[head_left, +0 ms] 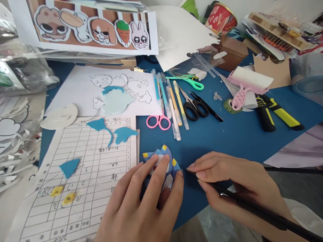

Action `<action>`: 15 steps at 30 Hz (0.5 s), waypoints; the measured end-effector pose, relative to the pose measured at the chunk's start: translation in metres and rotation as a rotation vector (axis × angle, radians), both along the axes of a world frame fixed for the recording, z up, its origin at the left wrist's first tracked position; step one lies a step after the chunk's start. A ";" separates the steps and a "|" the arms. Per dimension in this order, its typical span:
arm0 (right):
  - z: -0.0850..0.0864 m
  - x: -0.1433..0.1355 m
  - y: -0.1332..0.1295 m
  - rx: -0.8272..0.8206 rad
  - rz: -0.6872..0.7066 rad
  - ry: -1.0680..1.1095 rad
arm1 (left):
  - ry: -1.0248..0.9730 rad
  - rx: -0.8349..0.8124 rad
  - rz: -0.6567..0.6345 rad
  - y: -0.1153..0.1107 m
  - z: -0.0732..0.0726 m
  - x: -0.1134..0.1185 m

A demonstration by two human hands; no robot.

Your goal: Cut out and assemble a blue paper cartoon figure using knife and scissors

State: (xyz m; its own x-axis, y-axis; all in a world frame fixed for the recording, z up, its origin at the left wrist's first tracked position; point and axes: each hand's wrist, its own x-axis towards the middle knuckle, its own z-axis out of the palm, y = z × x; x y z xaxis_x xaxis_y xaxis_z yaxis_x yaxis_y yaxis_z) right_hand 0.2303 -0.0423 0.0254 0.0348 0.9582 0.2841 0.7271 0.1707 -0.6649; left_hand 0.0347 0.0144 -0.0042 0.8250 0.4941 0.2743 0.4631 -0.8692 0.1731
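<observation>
Under the spread fingers of my left hand (148,195) lies a small blue cartoon figure (173,168) with yellow-tipped ears. The fingertips press it flat on the blue table, and part of it is hidden beneath them. My right hand (234,181) is closed around a slim black pen-like tool (242,201), its tip just right of the figure's edge. Blue felt pieces (126,135) and two yellow pieces (68,198) rest on a lined form sheet (101,174) at the left.
Pens (171,104), pink-handled scissors (158,121), black scissors (195,107) and black tweezers (208,107) lie beyond my hands. Farther right are a pink lint roller (248,84) and yellow-black pliers (267,114). A drawing sheet (83,80) and a picture printout (153,33) lie behind.
</observation>
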 end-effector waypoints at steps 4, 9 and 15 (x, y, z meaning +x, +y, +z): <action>-0.001 0.001 -0.003 -0.017 0.008 0.042 | 0.009 -0.001 -0.004 0.000 0.000 0.001; -0.002 0.002 -0.004 -0.011 0.009 0.053 | 0.024 0.016 -0.002 0.000 0.000 -0.001; -0.004 0.002 -0.005 -0.017 0.001 0.053 | 0.026 0.019 0.001 -0.001 -0.001 -0.002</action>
